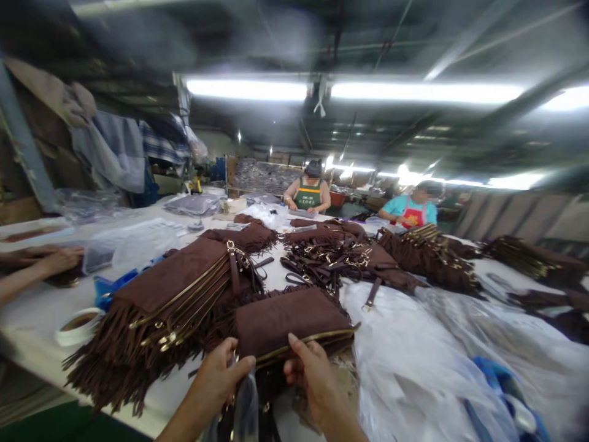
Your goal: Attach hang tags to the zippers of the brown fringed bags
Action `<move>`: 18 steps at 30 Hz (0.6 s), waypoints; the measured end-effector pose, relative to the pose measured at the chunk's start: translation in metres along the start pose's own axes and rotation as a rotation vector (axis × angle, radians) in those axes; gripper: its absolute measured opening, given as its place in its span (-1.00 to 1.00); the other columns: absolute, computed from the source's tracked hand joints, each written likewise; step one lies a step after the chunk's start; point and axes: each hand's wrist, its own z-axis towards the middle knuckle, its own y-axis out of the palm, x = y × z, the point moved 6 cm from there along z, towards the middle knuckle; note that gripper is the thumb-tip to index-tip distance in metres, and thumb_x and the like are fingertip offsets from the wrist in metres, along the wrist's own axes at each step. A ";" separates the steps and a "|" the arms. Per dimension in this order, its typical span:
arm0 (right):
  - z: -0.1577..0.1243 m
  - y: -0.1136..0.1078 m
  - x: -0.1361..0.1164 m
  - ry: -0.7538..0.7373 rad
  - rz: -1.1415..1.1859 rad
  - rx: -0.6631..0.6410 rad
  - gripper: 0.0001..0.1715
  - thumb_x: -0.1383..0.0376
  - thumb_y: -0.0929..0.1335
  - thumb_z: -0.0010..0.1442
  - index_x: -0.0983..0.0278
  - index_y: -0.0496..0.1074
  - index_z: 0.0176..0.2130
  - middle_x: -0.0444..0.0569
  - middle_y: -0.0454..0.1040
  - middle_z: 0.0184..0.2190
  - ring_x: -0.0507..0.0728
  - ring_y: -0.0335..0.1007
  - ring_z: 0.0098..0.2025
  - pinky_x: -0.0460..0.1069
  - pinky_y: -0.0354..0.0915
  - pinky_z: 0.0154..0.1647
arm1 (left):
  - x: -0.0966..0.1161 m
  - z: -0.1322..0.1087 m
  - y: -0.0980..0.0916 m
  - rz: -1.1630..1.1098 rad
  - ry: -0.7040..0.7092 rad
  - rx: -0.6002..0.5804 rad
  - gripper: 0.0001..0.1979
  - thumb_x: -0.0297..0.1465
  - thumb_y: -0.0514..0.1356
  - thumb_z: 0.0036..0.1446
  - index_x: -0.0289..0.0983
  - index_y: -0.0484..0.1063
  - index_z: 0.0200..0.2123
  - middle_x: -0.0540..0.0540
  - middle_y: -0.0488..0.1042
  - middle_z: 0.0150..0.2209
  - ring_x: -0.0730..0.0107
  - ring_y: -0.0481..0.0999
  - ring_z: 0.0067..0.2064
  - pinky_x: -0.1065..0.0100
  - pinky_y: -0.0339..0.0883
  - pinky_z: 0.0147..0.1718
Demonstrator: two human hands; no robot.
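A brown suede-like pouch [289, 319] with a gold zipper along its near edge and fringe on its left lies in front of me. My right hand [317, 374] is closed on that zippered edge, thumb on top and fingers curled beneath. At the near left corner my left hand [223, 374] is closed, thumb toward the fingers, on a strip of clear plastic [247, 408] that hangs below it. Dark straps with gold hardware show under the pouch, partly hidden by the hands. To the left rises a stack of matching fringed pouches [179, 270], zippers facing me.
Dark wrist straps [322, 255] with gold clasps lie beyond the pouch. Clear plastic bags [405, 344] cover the right side. A white tape roll [79, 325] sits by the left table edge. A co-worker's hands [55, 261] are at far left; two people work across the table.
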 end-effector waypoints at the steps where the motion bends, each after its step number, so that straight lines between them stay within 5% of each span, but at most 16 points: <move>1: 0.001 -0.003 0.004 0.014 0.004 0.003 -0.39 -0.12 0.51 -0.14 0.24 0.24 -0.42 -0.26 0.42 -0.62 -0.08 0.30 -0.68 -0.18 0.20 -0.71 | -0.008 0.003 0.002 -0.032 -0.019 -0.025 -0.53 -0.04 0.23 -0.04 -0.29 0.30 -0.21 0.10 0.32 -0.59 0.53 0.16 -0.71 0.48 -0.04 -0.73; 7: 0.003 -0.014 0.020 0.063 0.032 -0.001 -0.33 -0.17 0.50 -0.17 0.24 0.20 -0.41 -0.25 0.45 -0.56 -0.11 0.25 -0.73 -0.19 0.12 -0.75 | -0.048 0.015 0.008 -0.108 -0.075 -0.049 -0.37 0.11 0.24 -0.12 -0.31 0.25 -0.22 0.10 0.30 -0.74 0.57 0.10 -0.79 0.50 -0.16 -0.72; 14: -0.002 -0.004 0.016 0.123 0.091 0.027 -0.39 -0.11 0.48 -0.05 0.23 0.22 -0.30 -0.23 0.46 -0.51 -0.03 0.39 -0.63 -0.17 0.24 -0.71 | -0.026 -0.003 0.018 -0.022 -0.010 0.017 -0.34 0.16 0.18 -0.07 -0.28 0.19 -0.16 -0.04 0.49 -0.60 0.52 0.19 -0.78 0.52 -0.11 -0.73; 18: -0.002 0.001 0.018 0.131 0.136 0.054 -0.51 0.01 0.48 0.00 0.23 0.22 -0.31 -0.26 0.41 -0.58 -0.08 0.27 -0.68 -0.20 0.16 -0.73 | -0.024 -0.013 0.033 0.016 -0.003 -0.021 -0.38 0.20 0.13 -0.03 -0.25 0.24 -0.23 -0.02 0.48 -0.61 0.47 0.24 -0.76 0.49 -0.01 -0.74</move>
